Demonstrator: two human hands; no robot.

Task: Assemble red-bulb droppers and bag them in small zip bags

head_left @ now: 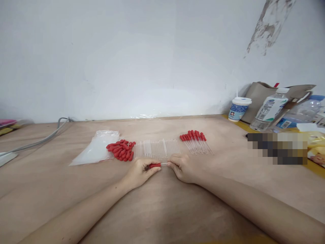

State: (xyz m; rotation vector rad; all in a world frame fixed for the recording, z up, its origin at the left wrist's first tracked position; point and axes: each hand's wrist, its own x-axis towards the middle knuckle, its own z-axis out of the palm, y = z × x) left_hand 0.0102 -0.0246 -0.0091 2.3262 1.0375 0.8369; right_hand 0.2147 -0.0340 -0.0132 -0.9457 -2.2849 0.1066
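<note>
Left of the tube row sit a white bag and, closer, loose red bulbs; behind it, the counter ends at a wall; before it, counter surface stretches wide; right of it lie red-topped droppers and, farther, a cup. Just in front of the row, the left hand grips 1 red bulb and the right hand pinches 1 clear tube lined up with that bulb.

A pale, scuffed wall backs the brown tabletop.
</note>
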